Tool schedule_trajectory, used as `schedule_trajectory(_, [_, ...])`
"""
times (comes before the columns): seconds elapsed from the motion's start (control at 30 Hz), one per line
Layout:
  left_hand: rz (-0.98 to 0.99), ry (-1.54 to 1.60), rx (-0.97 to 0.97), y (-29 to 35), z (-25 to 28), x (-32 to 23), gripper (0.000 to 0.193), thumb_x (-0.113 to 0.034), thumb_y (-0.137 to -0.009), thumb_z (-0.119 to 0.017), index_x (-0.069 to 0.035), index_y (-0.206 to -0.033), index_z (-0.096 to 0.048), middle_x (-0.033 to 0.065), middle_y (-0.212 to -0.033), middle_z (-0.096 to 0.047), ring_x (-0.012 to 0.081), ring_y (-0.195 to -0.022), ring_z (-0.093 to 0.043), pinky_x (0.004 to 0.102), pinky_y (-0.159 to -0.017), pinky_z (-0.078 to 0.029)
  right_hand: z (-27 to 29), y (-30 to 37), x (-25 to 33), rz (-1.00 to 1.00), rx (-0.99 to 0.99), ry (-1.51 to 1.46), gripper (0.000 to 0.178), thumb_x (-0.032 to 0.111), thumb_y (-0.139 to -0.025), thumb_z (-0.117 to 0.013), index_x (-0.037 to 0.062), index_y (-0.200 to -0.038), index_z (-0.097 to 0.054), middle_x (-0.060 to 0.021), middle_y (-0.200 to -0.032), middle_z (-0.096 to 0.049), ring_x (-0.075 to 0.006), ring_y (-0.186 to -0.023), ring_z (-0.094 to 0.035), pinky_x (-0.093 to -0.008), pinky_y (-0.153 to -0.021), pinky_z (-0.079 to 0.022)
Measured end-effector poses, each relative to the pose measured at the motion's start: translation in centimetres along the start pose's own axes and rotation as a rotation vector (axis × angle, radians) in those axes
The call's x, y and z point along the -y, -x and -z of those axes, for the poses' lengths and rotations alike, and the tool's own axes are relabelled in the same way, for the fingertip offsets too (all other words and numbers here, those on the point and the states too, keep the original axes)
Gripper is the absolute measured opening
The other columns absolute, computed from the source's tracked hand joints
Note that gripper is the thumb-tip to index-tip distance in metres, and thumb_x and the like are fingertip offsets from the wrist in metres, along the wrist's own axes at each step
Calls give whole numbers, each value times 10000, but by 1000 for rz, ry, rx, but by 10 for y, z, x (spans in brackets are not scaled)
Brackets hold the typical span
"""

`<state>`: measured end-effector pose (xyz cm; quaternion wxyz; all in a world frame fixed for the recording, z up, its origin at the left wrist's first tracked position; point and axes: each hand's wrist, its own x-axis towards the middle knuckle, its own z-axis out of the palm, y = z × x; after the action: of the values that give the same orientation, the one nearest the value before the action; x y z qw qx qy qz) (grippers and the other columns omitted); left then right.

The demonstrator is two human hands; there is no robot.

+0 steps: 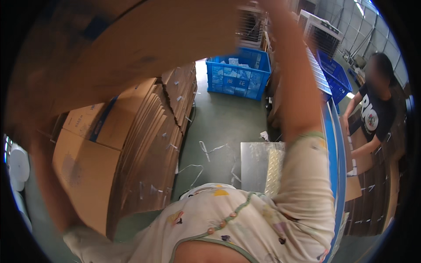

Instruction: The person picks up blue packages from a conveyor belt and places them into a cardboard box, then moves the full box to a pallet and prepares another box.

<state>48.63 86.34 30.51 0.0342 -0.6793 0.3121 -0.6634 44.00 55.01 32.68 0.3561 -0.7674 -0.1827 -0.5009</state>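
A large brown cardboard sheet point(149, 48), blurred by motion, is raised across the upper left and reaches out of the picture. My left hand point(27, 116) is at its lower left edge, closed on it, with the fingers dark and smeared. Stretched far forward, my right arm ends at the top edge, where only part of my right hand point(272, 4) shows, right of the sheet. Its fingers are cut off, so I cannot tell whether it grips the sheet. Below the sheet, a stack of flattened cardboard boxes point(144, 153) leans to my left.
A blue plastic crate point(239, 79) with small white items stands ahead on the floor. A metal plate point(256, 164) lies before me. Loose straps point(205, 151) litter the floor. On the right, beyond a long blue edge point(330, 131), a person point(372, 109) handles cardboard.
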Motion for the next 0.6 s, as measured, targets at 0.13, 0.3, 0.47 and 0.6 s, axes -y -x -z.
schedule_trajectory(0.13, [-404, 279, -170, 9, -157, -127, 590, -416, -821, -480, -185, -1344, -333, 114, -1434, -196, 313, -1338, -100, 484, -1065, -20, 231, 54, -29, -370, -295, 321, 426, 349, -777, -577, 29, -1050, -510, -130, -988, -541, -232, -942, -521, -332, -805, -413])
schedule_trajectory(0.3, [-524, 1040, -148, -9, -210, -333, 585, -319, -750, -550, -189, -1301, -400, 41, -1396, -298, 240, -1314, -215, 444, -1075, -105, 363, 164, -6, -705, -625, 393, 573, 416, -832, -534, 11, -1227, -441, -111, -1174, -515, -168, -1098, -472, -277, -910, -371])
schedule_trajectory(0.47, [-735, 1664, -151, -60, -245, -462, 555, -207, -681, -642, -110, -1200, -472, 137, -1358, -326, 275, -1268, -300, 447, -1027, -258, 299, 176, -16, -758, -636, 865, 436, 212, -836, -598, -50, -1162, -479, -93, -1106, -554, -163, -1013, -515, -269, -905, -365])
schedule_trajectory(0.6, [-441, 1691, -441, -130, -294, -484, 745, -270, -657, -664, -135, -1321, -355, 124, -1379, -302, 283, -1290, -260, 478, -1046, -183, 202, 122, -126, -908, -201, 1200, 278, 160, -790, -603, -26, -990, -554, -110, -862, -611, -167, -749, -547, -274, -715, -425])
